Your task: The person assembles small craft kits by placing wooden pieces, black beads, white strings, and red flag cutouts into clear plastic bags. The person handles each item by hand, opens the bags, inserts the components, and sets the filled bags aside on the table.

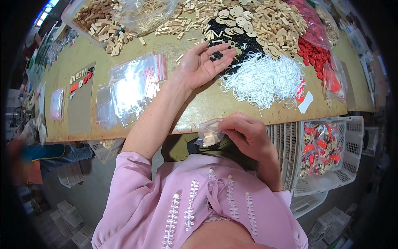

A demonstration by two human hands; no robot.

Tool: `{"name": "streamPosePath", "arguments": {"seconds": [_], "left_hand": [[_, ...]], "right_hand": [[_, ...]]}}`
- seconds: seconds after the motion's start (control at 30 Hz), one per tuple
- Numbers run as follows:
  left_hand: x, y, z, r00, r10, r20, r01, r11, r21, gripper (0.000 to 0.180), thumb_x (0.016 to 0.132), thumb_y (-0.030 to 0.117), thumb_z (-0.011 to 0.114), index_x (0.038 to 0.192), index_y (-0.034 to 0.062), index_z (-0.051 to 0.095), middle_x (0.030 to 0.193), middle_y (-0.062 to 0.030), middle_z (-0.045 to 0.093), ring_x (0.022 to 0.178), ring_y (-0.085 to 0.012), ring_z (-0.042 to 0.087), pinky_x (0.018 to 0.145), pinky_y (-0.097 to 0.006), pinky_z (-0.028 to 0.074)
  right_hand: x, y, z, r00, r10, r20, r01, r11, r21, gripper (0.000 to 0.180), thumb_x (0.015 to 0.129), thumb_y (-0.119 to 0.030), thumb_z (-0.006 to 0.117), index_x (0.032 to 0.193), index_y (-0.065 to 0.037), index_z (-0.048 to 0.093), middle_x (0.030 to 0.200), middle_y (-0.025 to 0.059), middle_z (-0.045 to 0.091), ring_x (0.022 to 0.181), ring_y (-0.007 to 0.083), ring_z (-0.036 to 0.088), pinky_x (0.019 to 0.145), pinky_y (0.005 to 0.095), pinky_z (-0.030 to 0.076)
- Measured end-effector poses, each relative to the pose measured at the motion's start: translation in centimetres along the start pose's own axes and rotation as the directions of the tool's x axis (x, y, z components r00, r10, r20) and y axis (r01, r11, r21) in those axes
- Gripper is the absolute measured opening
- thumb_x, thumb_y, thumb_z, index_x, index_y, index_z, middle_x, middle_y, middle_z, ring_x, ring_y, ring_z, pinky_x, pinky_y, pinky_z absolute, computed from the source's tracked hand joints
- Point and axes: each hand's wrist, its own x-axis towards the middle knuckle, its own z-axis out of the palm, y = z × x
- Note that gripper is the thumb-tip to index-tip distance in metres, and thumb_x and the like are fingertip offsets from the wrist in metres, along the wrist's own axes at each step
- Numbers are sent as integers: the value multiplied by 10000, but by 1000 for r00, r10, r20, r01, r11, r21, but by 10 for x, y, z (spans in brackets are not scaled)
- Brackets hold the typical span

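My left hand (pixel 205 64) is palm up over the table, its fingers stretched out and slightly curled. It holds a few small black beads (pixel 216 55) in the palm and fingers. Just beyond it lies a loose heap of the same black beads (pixel 247 45). At the table's front edge my right hand (pixel 247 132) is closed, pinching the top of a small clear plastic bag (pixel 202 135). Light wooden pieces (pixel 211 139) show through the bag, which hangs over my lap. Its far corner is hidden by my fingers.
White looped cords (pixel 267 79), red pieces (pixel 315 56), and wooden blocks and discs (pixel 273 23) are heaped across the back and right. Flat clear bags (pixel 128 93) and a sample board (pixel 81 99) lie left. A crate (pixel 350 162) of filled bags stands right.
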Motion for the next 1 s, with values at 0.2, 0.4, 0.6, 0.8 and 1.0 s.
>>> {"name": "streamPosePath", "arguments": {"seconds": [0.2, 0.4, 0.6, 0.8, 1.0], "left_hand": [[-2, -2, 7, 997, 30, -65, -27, 998, 50, 586, 1140, 336, 278, 1507, -114, 353, 1518, -337, 438, 1396, -404, 503, 1159, -482, 466], [3, 2, -11, 1000, -14, -15, 14, 1000, -24, 450, 1115, 242, 416, 1387, -114, 467, 1362, -282, 576, 1242, -378, 619, 1085, -466, 533], [11, 10, -36, 994, -25, 104, 44, 982, -182, 306, 1071, 126, 523, 1243, -127, 527, 1214, -227, 625, 1147, -355, 643, 1034, -447, 566], [-20, 23, 22, 996, 60, 60, -54, 995, -89, 422, 1101, 186, 407, 1305, -170, 506, 1265, -279, 594, 1218, -356, 598, 1071, -453, 529], [-48, 8, 82, 981, 110, 158, -139, 972, 188, 484, 1120, 268, 364, 1289, -150, 542, 1254, -241, 621, 1172, -334, 601, 1087, -438, 504]], "right_hand": [[0, 3, 0, 1000, -22, 7, 22, 999, -30, 187, 873, 99, 708, 1032, -1, 710, 953, 126, 720, 853, 255, 705, 750, 318, 556], [1, -1, 0, 1000, -7, 7, 7, 1000, 4, 124, 899, 52, 678, 1009, -3, 665, 919, 140, 660, 841, 316, 671, 746, 366, 540], [4, -5, -8, 995, -41, -87, 29, 991, -134, 132, 890, 49, 672, 1010, -7, 670, 935, 153, 665, 860, 321, 673, 752, 371, 547], [35, -24, -33, 965, -150, -216, 42, 899, -435, 102, 864, 65, 651, 955, 18, 653, 936, 149, 664, 871, 327, 672, 778, 371, 545], [63, -22, -27, 982, -67, -179, -1, 934, -357, 103, 883, 15, 657, 986, 10, 654, 993, 162, 637, 909, 338, 657, 807, 387, 537]]}}
